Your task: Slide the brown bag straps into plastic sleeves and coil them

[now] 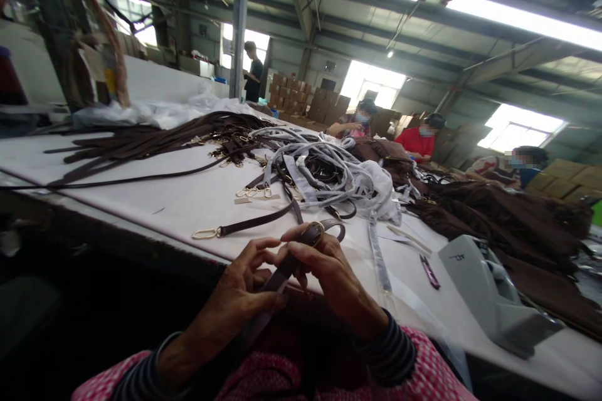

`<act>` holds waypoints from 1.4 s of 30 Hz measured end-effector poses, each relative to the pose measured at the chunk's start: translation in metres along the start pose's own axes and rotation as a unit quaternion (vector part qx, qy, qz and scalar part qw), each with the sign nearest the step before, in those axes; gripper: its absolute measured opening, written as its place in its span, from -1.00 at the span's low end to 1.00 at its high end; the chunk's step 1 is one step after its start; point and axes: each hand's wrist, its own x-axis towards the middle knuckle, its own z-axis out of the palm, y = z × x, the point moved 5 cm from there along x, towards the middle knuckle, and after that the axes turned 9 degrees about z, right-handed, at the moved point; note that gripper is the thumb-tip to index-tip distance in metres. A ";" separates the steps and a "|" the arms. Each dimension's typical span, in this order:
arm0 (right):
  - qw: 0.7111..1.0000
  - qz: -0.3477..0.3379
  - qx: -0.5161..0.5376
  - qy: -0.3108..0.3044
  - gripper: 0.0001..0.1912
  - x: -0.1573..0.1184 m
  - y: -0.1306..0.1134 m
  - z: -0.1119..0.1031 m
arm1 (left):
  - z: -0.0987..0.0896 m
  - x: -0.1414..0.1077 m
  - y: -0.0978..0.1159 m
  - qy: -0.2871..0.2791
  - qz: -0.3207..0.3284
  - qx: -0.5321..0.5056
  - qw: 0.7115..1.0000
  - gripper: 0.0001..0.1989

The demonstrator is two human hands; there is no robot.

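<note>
Both hands hold a dark brown strap (281,274) over the table's front edge. With thumb and fingers, my right hand (332,269) grips it close to a gold buckle (320,232), where the strap loops round. Lower down, the fingers of my left hand (247,285) are closed around the same strap. Just beyond the hands lies another brown strap (256,220) with a gold oval ring (205,234) at its end. Behind it sits a tangle of straps in pale wrapping (324,166). The strap's lower end fades into shadow near my lap.
A bundle of brown straps (155,138) lies at the left of the white table (141,207). On the right are small thread snips (429,272), a grey tape dispenser (489,294) and piled brown fabric (508,219). Several people work farther back, near stacked cartons (289,94).
</note>
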 end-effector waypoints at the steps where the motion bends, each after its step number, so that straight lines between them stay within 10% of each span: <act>1: 1.000 0.004 -0.023 0.002 -0.75 -0.001 -0.002 -0.001 | 0.001 0.000 0.000 0.006 0.005 0.012 1.000 -0.24; 8: 0.995 0.039 -0.089 -0.036 -0.72 -0.002 -0.001 -0.002 | -0.004 0.000 -0.005 0.035 0.021 0.123 0.992 -0.19; 14: 0.999 0.025 -0.040 -0.021 -0.76 -0.008 -0.011 -0.013 | -0.016 -0.007 -0.017 -0.208 -0.107 0.116 0.965 -0.50; 20: 0.990 0.016 -0.046 -0.129 -0.74 -0.017 -0.027 -0.012 | -0.029 -0.020 -0.029 -0.265 -0.199 0.197 0.923 -0.74; 25: 0.986 0.020 -0.016 -0.162 -0.61 -0.021 -0.028 -0.008 | -0.026 -0.017 -0.018 -0.242 -0.133 0.240 0.931 -0.53; 32: 0.998 0.018 0.064 0.013 -0.79 -0.011 -0.018 -0.030 | -0.037 -0.019 -0.027 -0.197 -0.112 0.205 0.952 -0.47; 42: 0.996 -0.009 0.014 -0.092 -0.84 -0.029 -0.034 -0.024 | -0.047 -0.038 -0.062 -0.198 -0.193 0.032 0.961 -0.60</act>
